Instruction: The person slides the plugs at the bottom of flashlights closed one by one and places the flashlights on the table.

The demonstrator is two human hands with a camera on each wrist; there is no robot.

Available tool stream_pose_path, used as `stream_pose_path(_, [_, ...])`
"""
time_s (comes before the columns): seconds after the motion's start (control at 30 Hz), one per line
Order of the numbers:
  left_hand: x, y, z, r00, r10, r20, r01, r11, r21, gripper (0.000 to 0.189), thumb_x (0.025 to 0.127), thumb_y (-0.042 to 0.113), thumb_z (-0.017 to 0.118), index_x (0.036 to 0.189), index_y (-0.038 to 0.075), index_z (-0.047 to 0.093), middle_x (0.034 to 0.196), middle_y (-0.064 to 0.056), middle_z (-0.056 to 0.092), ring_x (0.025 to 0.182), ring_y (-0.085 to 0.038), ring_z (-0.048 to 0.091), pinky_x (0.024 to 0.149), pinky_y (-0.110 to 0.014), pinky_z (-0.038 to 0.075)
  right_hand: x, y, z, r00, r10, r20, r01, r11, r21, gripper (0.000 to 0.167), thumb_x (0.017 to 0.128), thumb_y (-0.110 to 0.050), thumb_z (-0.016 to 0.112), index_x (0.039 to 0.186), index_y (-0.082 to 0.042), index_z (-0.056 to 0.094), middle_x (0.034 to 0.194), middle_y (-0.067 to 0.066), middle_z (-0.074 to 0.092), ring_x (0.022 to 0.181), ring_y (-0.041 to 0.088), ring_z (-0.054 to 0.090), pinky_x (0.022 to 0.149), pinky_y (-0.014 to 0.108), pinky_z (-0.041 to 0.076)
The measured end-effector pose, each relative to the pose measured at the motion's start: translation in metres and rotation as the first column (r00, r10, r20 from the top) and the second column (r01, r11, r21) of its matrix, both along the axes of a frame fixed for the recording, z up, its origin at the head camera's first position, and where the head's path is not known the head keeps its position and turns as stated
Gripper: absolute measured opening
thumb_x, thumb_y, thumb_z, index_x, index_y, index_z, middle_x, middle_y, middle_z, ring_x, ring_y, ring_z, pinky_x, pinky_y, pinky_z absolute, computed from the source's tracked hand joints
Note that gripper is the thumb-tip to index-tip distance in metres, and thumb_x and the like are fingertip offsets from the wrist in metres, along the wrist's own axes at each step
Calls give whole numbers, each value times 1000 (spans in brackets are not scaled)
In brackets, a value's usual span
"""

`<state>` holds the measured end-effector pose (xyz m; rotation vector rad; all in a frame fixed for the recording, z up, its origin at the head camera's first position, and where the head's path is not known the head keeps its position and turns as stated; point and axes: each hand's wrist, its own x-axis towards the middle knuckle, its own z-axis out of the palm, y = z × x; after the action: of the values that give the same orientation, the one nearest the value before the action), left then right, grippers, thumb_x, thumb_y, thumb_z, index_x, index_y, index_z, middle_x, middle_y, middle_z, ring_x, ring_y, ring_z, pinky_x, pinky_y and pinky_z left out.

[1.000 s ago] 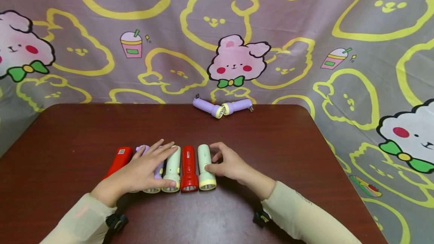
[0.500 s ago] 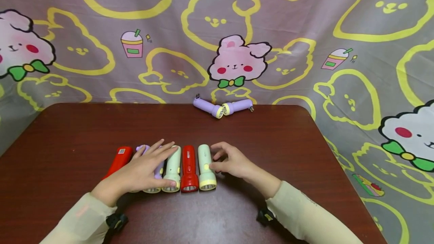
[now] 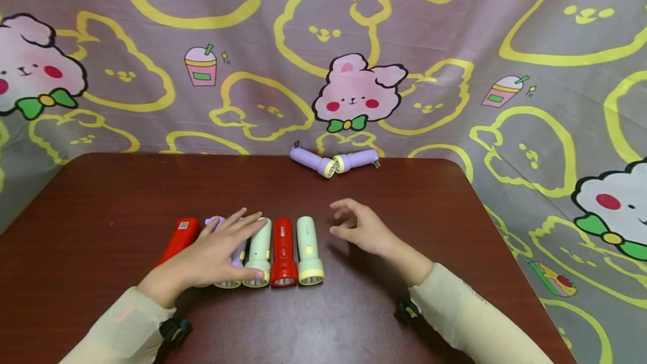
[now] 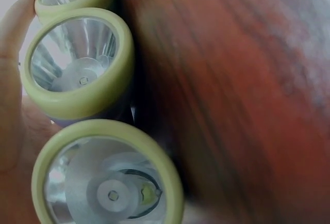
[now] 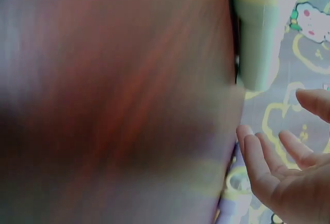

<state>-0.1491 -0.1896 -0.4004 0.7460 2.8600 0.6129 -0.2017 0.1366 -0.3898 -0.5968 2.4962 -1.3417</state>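
Several flashlights stand side by side in a row on the table, lens ends toward the person. My left hand (image 3: 214,251) lies across the left part of the row with fingers straight and spread, over a purple flashlight (image 3: 237,254) and a pale green flashlight (image 3: 260,243). Its thumb reaches the green one's head. In the left wrist view, yellow-rimmed lenses (image 4: 124,79) line up beside the palm. Right of these are a red flashlight (image 3: 283,246) and another pale green flashlight (image 3: 307,237). My right hand (image 3: 366,232) hovers to the right of that one, fingers loosely bent, holding nothing.
Another red flashlight (image 3: 182,237) with a white label lies at the row's left, partly under the left hand. Two purple flashlights (image 3: 309,159) meet head to head at the table's back edge. A patterned cloth (image 3: 242,44) hangs behind the brown table (image 3: 404,195).
My right hand has let go of the rightmost pale green flashlight and moved away to the right and up. The left hand and the row stay where they were.
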Motion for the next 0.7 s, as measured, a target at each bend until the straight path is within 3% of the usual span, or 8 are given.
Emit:
stream_pose_path(0.17, [1, 0, 0, 1000, 0, 2, 0, 1000, -3, 102, 73, 79, 64, 154, 22, 38, 161, -4, 35, 151, -38, 21, 108, -77, 14, -17, 6, 1, 997, -32, -68, 34, 999, 22, 43, 90, -8, 70, 130, 2, 55, 116, 25, 63, 105, 38, 64, 92, 49, 53])
stream_pose_path(0.43, [0, 2, -1, 1000, -1, 2, 1, 1000, -7, 103, 73, 79, 65, 154, 22, 37, 161, -4, 35, 151, -38, 21, 108, -77, 14, -42, 7, 1, 982, -50, -181, 64, 995, 72, 47, 91, -12, 71, 133, -1, 54, 121, 23, 62, 115, 38, 60, 95, 53, 50])
stream_pose_path(0.7, [0, 3, -1, 1000, -4, -3, 4, 1000, -17, 102, 74, 79, 64, 154, 22, 37, 161, -3, 34, 151, -38, 21, 108, -77, 14, -76, 2, 2, 943, 2, -333, 33, 995, 99, 48, 89, -8, 72, 132, 4, 54, 123, 26, 60, 116, 40, 59, 101, 53, 48])
